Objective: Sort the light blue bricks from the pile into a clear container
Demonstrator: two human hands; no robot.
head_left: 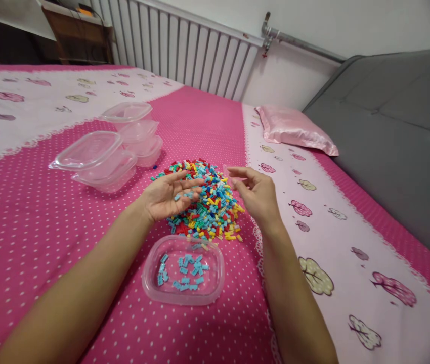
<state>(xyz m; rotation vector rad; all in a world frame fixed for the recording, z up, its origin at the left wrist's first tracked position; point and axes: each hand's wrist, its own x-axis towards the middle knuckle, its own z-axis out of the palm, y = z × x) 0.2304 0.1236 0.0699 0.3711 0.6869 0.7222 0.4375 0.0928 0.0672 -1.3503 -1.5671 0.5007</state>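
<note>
Clear glossy plastic tub [150,283], matt plastic bits [215,202], satin-shiny pillow [294,131].

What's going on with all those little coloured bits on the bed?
A person reaches to a pile of small coloured pieces on the bed. The left hand, palm up, cups a few blue pieces; the right hand hovers beside the pile. A clear tub near them holds only blue pieces. More tubs are stacked behind.

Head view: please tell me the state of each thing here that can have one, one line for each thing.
left hand: open, palm up, a few blue pieces lying in it.
right hand: open, fingers loosely bent, beside the pile.
pile of coloured pieces: loose heap, colours mixed.
near container: no lid, holds only blue pieces.
far containers: stacked, no pieces seen inside.
</note>
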